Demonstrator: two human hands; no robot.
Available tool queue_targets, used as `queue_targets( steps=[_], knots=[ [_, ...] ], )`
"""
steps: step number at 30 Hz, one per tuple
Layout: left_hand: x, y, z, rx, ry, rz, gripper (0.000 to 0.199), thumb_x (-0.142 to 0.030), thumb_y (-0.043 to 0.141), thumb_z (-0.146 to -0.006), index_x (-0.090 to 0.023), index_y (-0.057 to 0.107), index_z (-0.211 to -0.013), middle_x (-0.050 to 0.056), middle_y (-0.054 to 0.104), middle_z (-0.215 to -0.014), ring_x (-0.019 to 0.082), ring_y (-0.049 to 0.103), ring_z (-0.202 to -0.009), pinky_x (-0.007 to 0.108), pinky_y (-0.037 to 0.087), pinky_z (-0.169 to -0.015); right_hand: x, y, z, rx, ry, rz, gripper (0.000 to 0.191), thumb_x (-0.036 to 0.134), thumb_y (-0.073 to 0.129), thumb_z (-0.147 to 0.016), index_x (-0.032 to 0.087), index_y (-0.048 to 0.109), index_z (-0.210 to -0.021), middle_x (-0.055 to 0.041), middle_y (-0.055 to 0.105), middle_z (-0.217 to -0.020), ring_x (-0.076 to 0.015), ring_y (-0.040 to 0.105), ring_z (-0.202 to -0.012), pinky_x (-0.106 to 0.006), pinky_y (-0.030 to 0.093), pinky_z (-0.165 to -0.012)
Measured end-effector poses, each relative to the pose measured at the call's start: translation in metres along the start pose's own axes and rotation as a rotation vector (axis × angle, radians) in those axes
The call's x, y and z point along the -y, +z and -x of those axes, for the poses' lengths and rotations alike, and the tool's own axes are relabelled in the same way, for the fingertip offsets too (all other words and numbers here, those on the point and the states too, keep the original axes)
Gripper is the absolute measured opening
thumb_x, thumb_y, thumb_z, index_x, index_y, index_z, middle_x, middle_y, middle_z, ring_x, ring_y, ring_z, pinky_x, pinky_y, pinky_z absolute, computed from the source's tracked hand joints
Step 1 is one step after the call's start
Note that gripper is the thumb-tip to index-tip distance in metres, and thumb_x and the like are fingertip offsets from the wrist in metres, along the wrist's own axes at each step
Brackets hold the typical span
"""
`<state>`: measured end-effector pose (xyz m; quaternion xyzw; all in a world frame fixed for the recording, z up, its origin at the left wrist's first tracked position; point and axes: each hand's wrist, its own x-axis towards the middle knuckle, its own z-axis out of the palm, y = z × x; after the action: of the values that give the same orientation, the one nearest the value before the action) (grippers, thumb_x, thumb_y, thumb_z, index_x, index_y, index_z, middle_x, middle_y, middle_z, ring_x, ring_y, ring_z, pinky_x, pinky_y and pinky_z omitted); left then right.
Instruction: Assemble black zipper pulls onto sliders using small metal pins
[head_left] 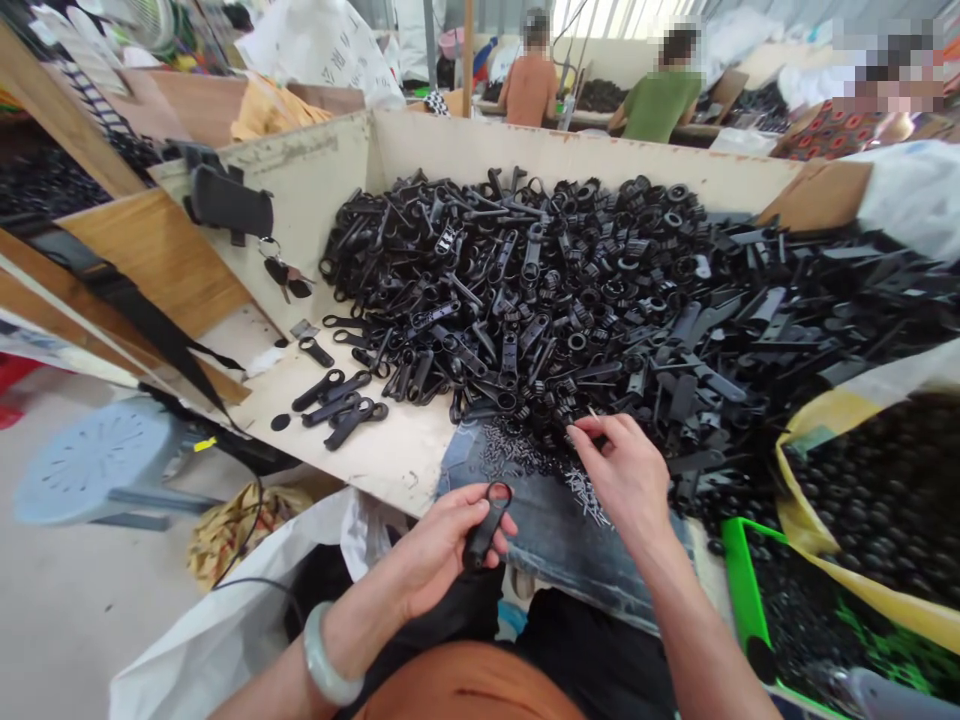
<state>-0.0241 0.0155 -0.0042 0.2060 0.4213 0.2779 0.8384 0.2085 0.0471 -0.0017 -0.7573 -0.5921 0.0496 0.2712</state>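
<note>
My left hand is closed around a black plastic handle with a ring at one end, held over the near edge of the table with the ring pointing up. My right hand pinches at the front of the heap, its thumb and fingertips together; whatever is between them is too small to make out. Just below it, thin silvery pins lie on a piece of blue denim. Small dark metal pieces are scattered beside the pins. Behind both hands rises a large heap of black plastic parts.
Several ringed handles lie apart at the left. Keys hang on the tray's side wall. On the right are a green crate and a yellow-edged sack of black round parts. A blue stool stands left; people work behind.
</note>
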Motion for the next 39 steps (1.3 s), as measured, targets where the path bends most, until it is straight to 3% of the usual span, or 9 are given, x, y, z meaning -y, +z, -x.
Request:
queue_targets(
  steps=[2, 4, 6, 10, 12, 17, 28, 34, 39],
  knots=[
    [0.001, 0.000, 0.000, 0.006, -0.005, 0.006, 0.031, -0.028, 0.070, -0.086, -0.013, 0.064, -0.112, 0.009, 0.071, -0.088, 0.014, 0.062, -0.070, 0.025, 0.046, -0.064, -0.004, -0.005, 0.016, -0.008, -0.038, -0.288, 0.030, 0.046, 0.061, -0.094, 0.019, 0.073, -0.092, -0.0065, 0.073, -0.098, -0.0119, 0.054, -0.057, -0.028, 0.047, -0.059],
    [0.002, 0.003, -0.001, 0.028, -0.003, 0.011, 0.032, -0.029, 0.072, -0.084, -0.012, 0.065, -0.110, 0.009, 0.070, -0.088, 0.013, 0.062, -0.070, 0.024, 0.045, -0.062, -0.003, -0.007, 0.036, 0.068, -0.074, -0.429, 0.027, 0.046, 0.062, -0.094, 0.020, 0.071, -0.093, -0.0082, 0.075, -0.106, -0.0116, 0.055, -0.054, -0.028, 0.050, -0.056],
    [0.003, 0.007, -0.001, 0.056, 0.008, 0.018, 0.033, -0.031, 0.074, -0.081, -0.012, 0.067, -0.107, 0.008, 0.069, -0.087, 0.013, 0.061, -0.068, 0.024, 0.044, -0.061, 0.002, -0.007, 0.056, 0.139, -0.175, -0.440, 0.019, 0.039, 0.061, -0.096, 0.022, 0.070, -0.095, -0.0083, 0.077, -0.111, -0.0127, 0.062, -0.057, -0.027, 0.053, -0.056],
    [0.005, 0.013, 0.001, 0.078, 0.033, 0.008, 0.036, -0.035, 0.079, -0.076, -0.013, 0.069, -0.102, 0.004, 0.065, -0.078, 0.013, 0.059, -0.067, 0.025, 0.043, -0.060, 0.014, -0.002, 0.081, 0.173, -0.426, -0.438, 0.014, 0.023, 0.055, -0.100, 0.024, 0.069, -0.101, -0.0076, 0.078, -0.115, -0.0165, 0.077, -0.086, -0.024, 0.061, -0.068],
    [0.007, 0.014, 0.003, 0.061, 0.051, -0.018, 0.037, -0.037, 0.080, -0.075, -0.013, 0.070, -0.101, 0.004, 0.064, -0.078, 0.012, 0.058, -0.066, 0.024, 0.041, -0.059, 0.017, 0.001, 0.085, 0.158, -0.460, -0.432, 0.016, 0.022, 0.055, -0.100, 0.024, 0.070, -0.106, -0.0076, 0.077, -0.115, -0.0168, 0.077, -0.093, -0.023, 0.062, -0.072],
    [0.013, 0.015, 0.008, 0.001, 0.082, -0.083, 0.047, -0.045, 0.080, -0.075, -0.013, 0.069, -0.108, 0.002, 0.062, -0.079, 0.011, 0.055, -0.065, 0.024, 0.038, -0.058, 0.016, 0.004, 0.086, 0.138, -0.446, -0.395, 0.037, 0.027, 0.058, -0.100, 0.026, 0.063, -0.136, -0.0097, 0.073, -0.114, -0.0180, 0.076, -0.090, -0.024, 0.064, -0.072],
    [0.016, 0.012, 0.011, 0.037, 0.121, -0.224, 0.045, -0.052, 0.071, -0.080, -0.012, 0.067, -0.101, 0.000, 0.057, -0.074, 0.011, 0.051, -0.065, 0.025, 0.037, -0.061, 0.010, 0.004, 0.087, 0.150, -0.505, -0.461, 0.027, 0.021, 0.062, -0.098, 0.024, 0.069, -0.124, -0.0090, 0.067, -0.106, -0.0159, 0.072, -0.084, -0.023, 0.062, -0.069],
    [0.017, 0.011, 0.012, 0.010, 0.203, -0.574, 0.027, -0.041, 0.055, -0.094, -0.016, 0.063, -0.102, -0.002, 0.054, -0.076, 0.013, 0.048, -0.067, 0.026, 0.038, -0.063, 0.014, 0.002, 0.090, 0.123, -0.569, -0.432, 0.025, 0.019, 0.059, -0.099, 0.021, 0.070, -0.122, -0.0095, 0.069, -0.102, -0.0169, 0.074, -0.085, -0.024, 0.063, -0.073],
    [0.020, 0.011, 0.013, -0.070, 0.332, -0.968, 0.019, -0.032, 0.047, -0.098, -0.019, 0.062, -0.097, 0.003, 0.066, -0.091, 0.019, 0.059, -0.085, 0.029, 0.043, -0.077, 0.015, 0.004, 0.101, 0.094, -0.580, -0.370, 0.026, 0.016, 0.055, -0.100, 0.021, 0.069, -0.122, -0.0097, 0.070, -0.103, -0.0161, 0.075, -0.086, -0.022, 0.063, -0.072]
  ],
)
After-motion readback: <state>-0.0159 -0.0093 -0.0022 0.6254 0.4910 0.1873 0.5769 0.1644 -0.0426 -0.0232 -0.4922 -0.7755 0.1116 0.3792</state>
